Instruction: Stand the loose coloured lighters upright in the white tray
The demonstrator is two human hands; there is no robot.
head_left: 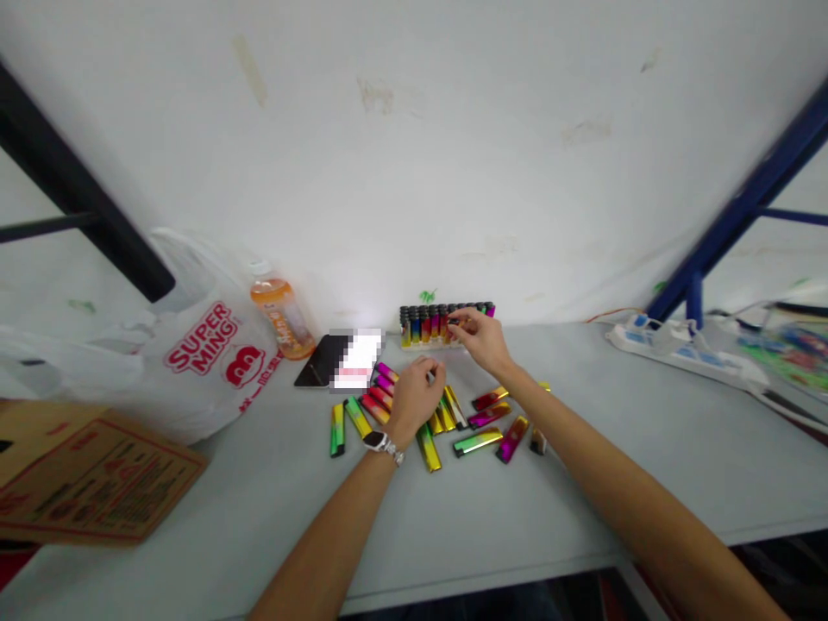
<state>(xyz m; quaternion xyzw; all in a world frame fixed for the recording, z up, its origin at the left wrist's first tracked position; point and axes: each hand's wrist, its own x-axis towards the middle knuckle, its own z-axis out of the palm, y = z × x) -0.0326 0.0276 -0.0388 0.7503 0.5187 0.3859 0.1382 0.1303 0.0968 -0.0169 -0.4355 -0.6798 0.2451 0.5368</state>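
Note:
Several shiny lighters with black tops stand upright in rows in a pale tray (427,347) against the wall. My right hand (482,339) is at the front of these rows, thumb and fingers pinched on the dark top of a lighter (454,322). My left hand (419,395), wearing a metal-banded watch (383,443) at the wrist, hovers lower and to the left with its fingers curled; whatever they hold is hidden. Around and under it lie loose lighters: a green-yellow one (337,429), a red one (375,409), a yellow one (428,448) and a magenta one (512,438).
A tablet or phone with a partly blurred screen (322,360) lies left of the lighters. Behind it stand an orange drink bottle (283,312), a white plastic bag (187,362) and a cardboard box (97,474). At right are a power strip (689,354) and a blue frame post (730,224).

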